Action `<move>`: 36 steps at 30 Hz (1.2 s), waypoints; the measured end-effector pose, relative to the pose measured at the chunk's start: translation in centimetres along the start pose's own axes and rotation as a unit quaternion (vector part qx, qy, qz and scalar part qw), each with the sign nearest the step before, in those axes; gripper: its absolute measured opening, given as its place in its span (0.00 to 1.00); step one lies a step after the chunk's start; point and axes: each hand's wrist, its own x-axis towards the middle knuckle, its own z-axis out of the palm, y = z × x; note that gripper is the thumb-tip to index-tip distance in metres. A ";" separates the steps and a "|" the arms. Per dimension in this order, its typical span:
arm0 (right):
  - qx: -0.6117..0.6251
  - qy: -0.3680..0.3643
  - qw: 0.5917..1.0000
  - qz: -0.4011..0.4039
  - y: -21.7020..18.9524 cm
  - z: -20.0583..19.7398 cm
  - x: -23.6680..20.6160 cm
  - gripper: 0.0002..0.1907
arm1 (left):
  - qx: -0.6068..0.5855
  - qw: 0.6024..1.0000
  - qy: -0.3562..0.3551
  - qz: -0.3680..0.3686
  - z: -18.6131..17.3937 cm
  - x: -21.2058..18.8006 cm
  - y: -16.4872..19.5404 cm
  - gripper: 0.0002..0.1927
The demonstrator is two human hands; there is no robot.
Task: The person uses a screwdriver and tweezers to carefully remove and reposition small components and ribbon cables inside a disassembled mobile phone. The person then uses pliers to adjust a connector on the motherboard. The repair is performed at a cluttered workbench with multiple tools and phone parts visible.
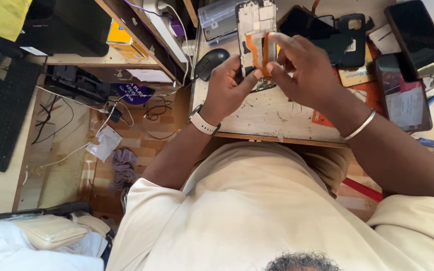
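An opened phone frame [255, 22] with an orange flex ribbon [251, 46] running down its middle is held upright over the worn work table [257, 118]. My left hand [227, 88], with a white watch at the wrist, grips the frame's lower end from the left. On the right side my right hand [302, 68], a metal bangle on its wrist, pinches the frame and ribbon between thumb and fingers.
A black mouse [209, 62] lies left of the frame. Several dark phones [418, 35] and a black phone case [352, 37] lie at the table's right. A clear plastic box [217, 17] stands at the back. Cables and a paper scrap [104, 143] litter the floor at left.
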 end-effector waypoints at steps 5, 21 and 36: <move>-0.017 0.006 1.000 -0.003 0.3 -0.2 0.0 0.26 | -0.069 0.994 -0.014 -0.088 -0.2 0.3 -0.4 0.17; -0.014 0.025 0.999 -0.027 0.0 -0.2 0.0 0.23 | -0.113 0.986 -0.074 -0.096 -0.6 0.1 -1.6 0.12; -0.066 0.106 0.989 -0.077 0.6 0.5 -0.4 0.12 | 0.130 0.987 -0.095 0.006 0.8 -0.1 1.8 0.08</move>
